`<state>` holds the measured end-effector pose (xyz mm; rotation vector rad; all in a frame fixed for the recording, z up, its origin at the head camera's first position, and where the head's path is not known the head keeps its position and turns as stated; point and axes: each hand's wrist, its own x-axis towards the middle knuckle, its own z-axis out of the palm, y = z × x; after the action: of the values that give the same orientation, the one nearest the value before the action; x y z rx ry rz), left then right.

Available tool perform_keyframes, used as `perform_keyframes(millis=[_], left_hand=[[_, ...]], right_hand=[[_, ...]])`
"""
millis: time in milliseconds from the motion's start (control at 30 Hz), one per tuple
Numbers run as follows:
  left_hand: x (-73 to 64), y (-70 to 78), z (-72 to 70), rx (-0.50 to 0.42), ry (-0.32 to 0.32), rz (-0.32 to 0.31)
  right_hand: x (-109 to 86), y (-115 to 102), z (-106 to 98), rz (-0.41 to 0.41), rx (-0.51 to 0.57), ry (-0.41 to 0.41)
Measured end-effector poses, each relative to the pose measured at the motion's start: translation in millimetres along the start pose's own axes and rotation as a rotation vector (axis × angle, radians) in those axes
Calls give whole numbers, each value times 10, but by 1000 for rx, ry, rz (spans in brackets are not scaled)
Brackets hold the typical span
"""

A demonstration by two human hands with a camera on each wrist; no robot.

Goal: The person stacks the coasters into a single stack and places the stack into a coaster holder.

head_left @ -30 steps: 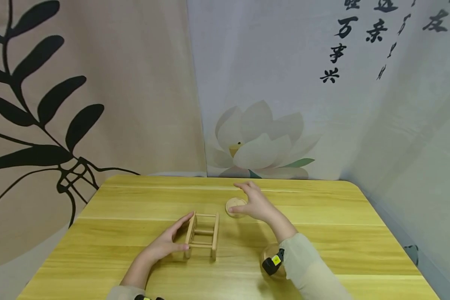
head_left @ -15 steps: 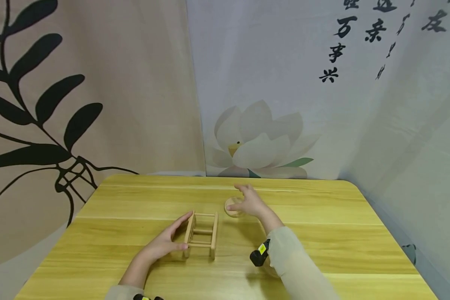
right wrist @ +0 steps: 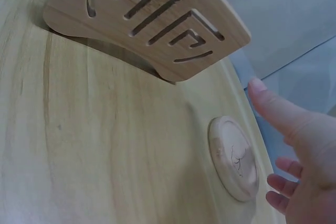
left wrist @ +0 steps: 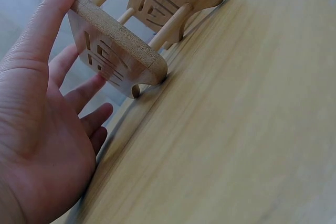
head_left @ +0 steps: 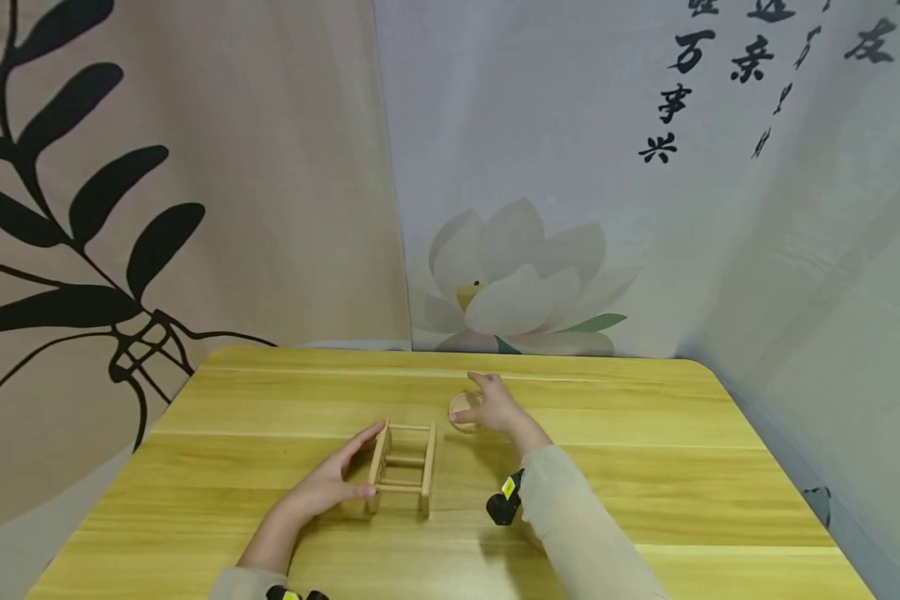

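A pale wooden rack with two slotted panels joined by round rods is standing on the light yellow wood-grain surface, left of its middle and nearer its near edge than its far one; the left hand is gripping the rack's left panel, the thumb pressing at the panel's near end and the forefinger reaching to its far end; a pale round wooden disc bearing a thin dark line drawing is lying flat beyond the rack, toward the middle of the surface's far edge; the right hand is hovering beside and partly over the disc, its thumb and fingers spreading apart and holding nothing; beige sleeves are covering both forearms, and a black device with a yellow mark is sitting at the right wrist.
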<state>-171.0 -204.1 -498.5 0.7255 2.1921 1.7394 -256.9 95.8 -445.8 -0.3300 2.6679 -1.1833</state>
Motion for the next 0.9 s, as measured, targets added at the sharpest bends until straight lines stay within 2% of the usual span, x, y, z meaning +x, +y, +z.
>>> perform_keyframes(millis=[300, 500, 900], left_hand=[[3, -3, -4, -15, -3, -32], [2, 0, 0, -14, -1, -22], [4, 1, -2, -8, 1, -26]], right_hand=[[-5, 17, 16, 47, -69, -1], [-46, 45, 41, 96, -63, -1], [-3, 111, 103, 101, -146, 22]])
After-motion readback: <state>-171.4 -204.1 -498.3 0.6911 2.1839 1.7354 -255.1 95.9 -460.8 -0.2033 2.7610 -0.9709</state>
